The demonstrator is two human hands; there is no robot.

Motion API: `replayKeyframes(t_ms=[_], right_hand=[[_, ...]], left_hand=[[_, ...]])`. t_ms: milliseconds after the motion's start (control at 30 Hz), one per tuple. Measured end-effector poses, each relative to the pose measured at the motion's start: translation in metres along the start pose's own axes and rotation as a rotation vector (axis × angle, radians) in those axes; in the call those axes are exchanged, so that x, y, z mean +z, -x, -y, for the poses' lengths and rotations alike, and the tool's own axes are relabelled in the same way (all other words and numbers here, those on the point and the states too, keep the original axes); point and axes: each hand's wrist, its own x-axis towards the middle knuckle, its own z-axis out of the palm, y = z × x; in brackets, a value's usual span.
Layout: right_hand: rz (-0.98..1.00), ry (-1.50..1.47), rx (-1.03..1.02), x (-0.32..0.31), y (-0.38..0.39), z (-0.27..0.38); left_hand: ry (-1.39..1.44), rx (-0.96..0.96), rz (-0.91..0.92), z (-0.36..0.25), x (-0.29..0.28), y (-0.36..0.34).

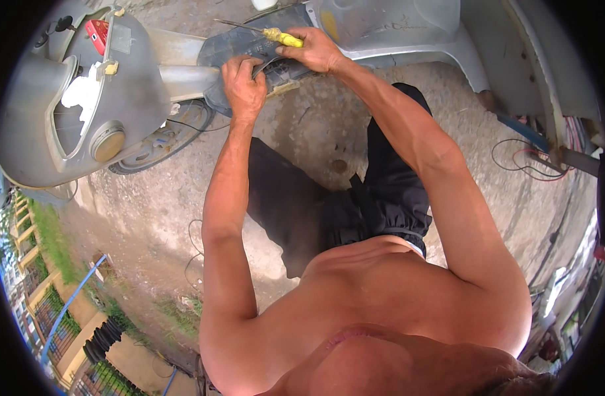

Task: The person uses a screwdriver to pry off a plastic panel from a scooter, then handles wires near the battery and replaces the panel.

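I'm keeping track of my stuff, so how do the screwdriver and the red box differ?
Colour: the screwdriver has a yellow handle; the red box is mostly red. Shape: the screwdriver is long and thin; the red box is blocky. State: the screwdriver is in your right hand, while no hand touches the red box, up by the scooter's grey front. Both are near the view's top.

Open-air repair spot, yard or roadside: sunlit concrete/dirt ground [134, 228], grass [55, 237] & yellowish fence w/ metal railings [58, 313] at far L; grey motor scooter [144, 86], yellow-handled screwdriver [286, 39], loose elec. wires [546, 179] on gnd at R.
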Motion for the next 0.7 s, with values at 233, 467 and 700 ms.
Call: replayKeyframes(t_ms=[233,467,700], right_hand=[[-0.035,0.132,0.005,0.001,0.003,0.007],[-0.031,0.227,-0.102,0.005,0.005,0.003],[-0.008,0.184,-0.139,0.002,0.006,0.008]], left_hand=[[0.006,0.037,-0.125,0.003,0.002,0.005],[-0.007,0.022,-0.056,-0.015,-0.008,0.007],[0.823,-0.958,-0.209,-0.07,-0.03,0.046]])
